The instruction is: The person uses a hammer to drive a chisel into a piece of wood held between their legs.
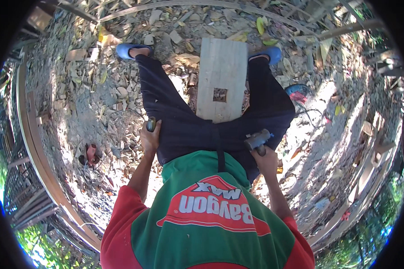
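Note:
My left hand (150, 138) rests beside my left thigh, closed around a dark handle (151, 124) with a rounded end. The rest of that tool is hidden, so its kind does not show. By my right thigh, my right hand (266, 160) grips a hammer (257, 140), its grey, worn head pointing up and away from me. Between my spread legs lies a pale wooden board (222, 58), its near end close to my lap. A square hole (220, 94) is cut through the board near that end. Both hands are apart from the board.
Wood chips, stones and dry leaves cover the ground (107, 89). A red tool (92, 154) lies to my left. To my right is a dark blue round thing (297, 92) with red in it. Long timber (40, 166) runs along the left side, and a wooden rail (206, 3) crosses the far side.

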A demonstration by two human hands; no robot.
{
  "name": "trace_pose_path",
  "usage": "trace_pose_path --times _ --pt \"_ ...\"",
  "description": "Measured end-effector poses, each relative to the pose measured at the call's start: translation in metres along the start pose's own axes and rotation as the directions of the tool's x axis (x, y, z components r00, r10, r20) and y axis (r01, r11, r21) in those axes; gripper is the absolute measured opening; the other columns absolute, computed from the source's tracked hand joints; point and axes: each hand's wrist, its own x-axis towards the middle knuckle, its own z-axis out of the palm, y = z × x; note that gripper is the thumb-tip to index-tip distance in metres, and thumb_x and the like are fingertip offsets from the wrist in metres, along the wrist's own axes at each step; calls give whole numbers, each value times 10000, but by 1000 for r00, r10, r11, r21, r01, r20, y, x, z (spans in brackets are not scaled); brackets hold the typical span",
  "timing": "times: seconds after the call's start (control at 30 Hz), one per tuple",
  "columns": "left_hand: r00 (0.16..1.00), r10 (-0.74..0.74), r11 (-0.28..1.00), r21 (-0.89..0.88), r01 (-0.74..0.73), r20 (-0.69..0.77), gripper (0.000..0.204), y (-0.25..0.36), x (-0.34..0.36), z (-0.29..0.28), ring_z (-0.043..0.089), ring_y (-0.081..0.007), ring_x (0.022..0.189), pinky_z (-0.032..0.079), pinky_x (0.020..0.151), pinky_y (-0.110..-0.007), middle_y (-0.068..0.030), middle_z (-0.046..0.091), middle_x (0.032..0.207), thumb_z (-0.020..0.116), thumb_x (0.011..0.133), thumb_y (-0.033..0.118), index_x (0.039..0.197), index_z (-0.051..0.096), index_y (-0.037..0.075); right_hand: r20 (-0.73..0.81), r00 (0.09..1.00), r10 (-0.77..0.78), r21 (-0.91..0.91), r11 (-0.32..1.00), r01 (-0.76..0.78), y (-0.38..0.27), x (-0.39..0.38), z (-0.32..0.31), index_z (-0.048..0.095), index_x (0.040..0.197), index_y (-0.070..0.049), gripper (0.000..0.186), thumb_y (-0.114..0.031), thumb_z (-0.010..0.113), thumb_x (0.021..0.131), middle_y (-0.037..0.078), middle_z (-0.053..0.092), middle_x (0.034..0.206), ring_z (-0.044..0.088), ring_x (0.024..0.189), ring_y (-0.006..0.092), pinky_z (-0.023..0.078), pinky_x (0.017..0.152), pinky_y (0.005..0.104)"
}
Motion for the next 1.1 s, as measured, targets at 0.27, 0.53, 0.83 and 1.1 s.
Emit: trace_pose_path --times 0.27,0.53,0.83,1.1 --pt "999 39 998 39 -38 -13 520 7 -2 -2 649 -417 760 490 719 -469 -243 674 834 760 821 470 976 647 -14 -32 999 -19 32 999 20 4 -7 1 703 857 -23 424 -435 751 772 200 673 739 675 726 384 501 673 477" --pt "919 162 987 -58 -151 360 402 77 -12 -28 680 -293 774 529 710 -378 -135 709 856 826 777 382 948 698 42 -70 994 -78 73 994 83 10 -5 5 705 855 -38 419 -446 756 769 198 676 738 673 734 400 506 676 487" --pt "220 955 296 -709 -640 200 310 232 -42 20 553 -278 699 423 629 -393 -62 536 736 866 701 164 786 578 84 -39 999 4 100 995 0 12 -11 4 686 844 -20 409 -412 769 764 195 653 712 652 682 391 496 648 471" --pt "303 943 291 -792 -537 141 283 236 -31 74 544 -287 697 431 616 -404 -75 522 733 834 756 191 782 581 68 20 994 106 260 960 -107 0 -33 -7 650 817 17 357 -310 787 777 107 594 614 579 538 220 460 563 383"
